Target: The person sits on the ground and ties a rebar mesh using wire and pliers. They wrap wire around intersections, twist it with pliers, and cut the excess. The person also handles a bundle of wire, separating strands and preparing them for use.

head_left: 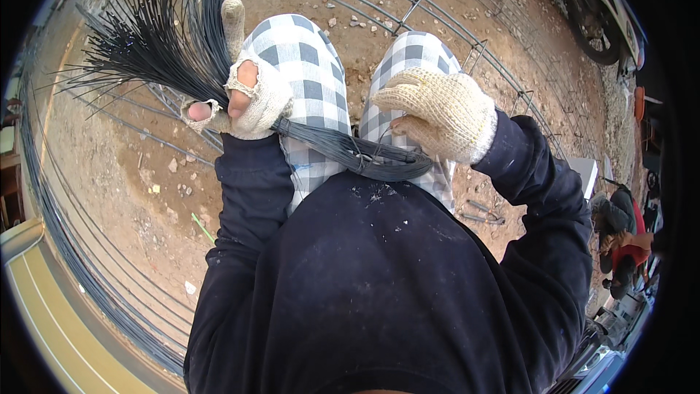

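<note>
A bundle of thin black wire [328,144] lies across my lap, its looped end at the right. Its many loose ends fan out [157,36] toward the upper left. My left hand [255,98], in a worn cream knitted glove with bare fingertips poking through, is closed around the bundle. Above the looped end is my right hand [441,113], in a similar glove, with its fingers bent together. A fingertip shows through the glove beside the thin strand round the bundle. Whatever those fingers hold, if anything, is too small to make out.
Long steel rebar cages [430,7] run over the stony dirt ground ahead and at left. Pliers [481,213] lie on the ground by my right thigh. More long rods [80,248] curve along the left. A vehicle wheel [590,22] and another person [627,244] are at right.
</note>
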A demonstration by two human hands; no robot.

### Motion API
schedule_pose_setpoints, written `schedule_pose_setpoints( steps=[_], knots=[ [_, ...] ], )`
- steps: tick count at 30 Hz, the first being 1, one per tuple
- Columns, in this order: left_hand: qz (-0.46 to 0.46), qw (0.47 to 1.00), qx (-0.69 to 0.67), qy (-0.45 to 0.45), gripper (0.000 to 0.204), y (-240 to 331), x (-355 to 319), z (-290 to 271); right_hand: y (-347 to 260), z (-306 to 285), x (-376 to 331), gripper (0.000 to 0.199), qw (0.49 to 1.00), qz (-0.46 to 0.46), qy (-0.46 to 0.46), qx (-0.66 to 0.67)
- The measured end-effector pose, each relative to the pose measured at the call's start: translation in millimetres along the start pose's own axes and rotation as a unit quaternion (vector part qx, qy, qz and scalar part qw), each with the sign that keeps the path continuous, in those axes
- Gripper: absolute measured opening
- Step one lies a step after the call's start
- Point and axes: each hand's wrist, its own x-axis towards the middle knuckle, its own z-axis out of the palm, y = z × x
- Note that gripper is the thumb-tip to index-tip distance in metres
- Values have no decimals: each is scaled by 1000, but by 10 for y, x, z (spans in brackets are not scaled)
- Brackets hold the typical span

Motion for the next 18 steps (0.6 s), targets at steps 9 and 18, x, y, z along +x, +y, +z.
schedule_pose_setpoints(
  steps=[9, 18],
  knots=[
    [-9, 997, 27, 76, 47, 54, -24, 72, -337, 176, -178, 39, 939, 236, -236, -77],
    [-40, 991, 74, 105, 52, 17, -27, 90, -236, 417, -75, 36, 938, 274, -55, 205]
  ],
)
